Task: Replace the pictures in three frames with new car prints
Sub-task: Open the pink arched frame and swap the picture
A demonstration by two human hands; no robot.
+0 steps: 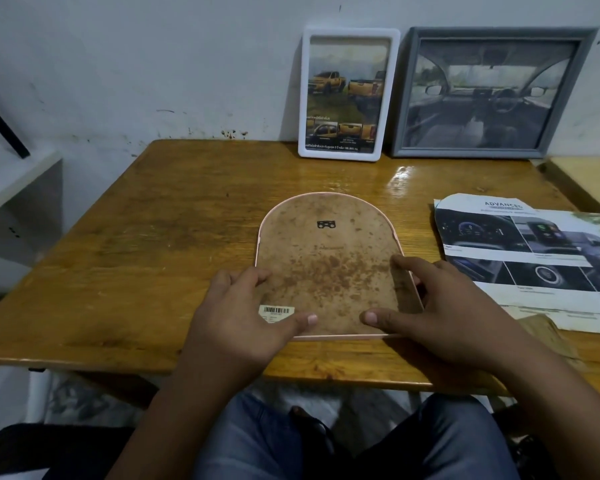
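Left hand [236, 320] and right hand [440, 306], fingers spread flat, press the stained brown backing of the arched pink-rimmed frame [326, 261], face-down near the front edge of the wooden desk [153, 220]. Likely light, stiff; take by side rims. Open room left; car-print sheets [534, 258] crowd right.

Both arms reach forward from the bottom of the view, bare to the elbows. The left hand [243, 317] lies palm down with its fingers bent a little and its thumb stretched out to the right. The right hand [440, 306] lies palm down too, fingers spread and pointing up and left, thumb stretched to the left. The two thumbs point at each other, near but apart. Both knees show below.
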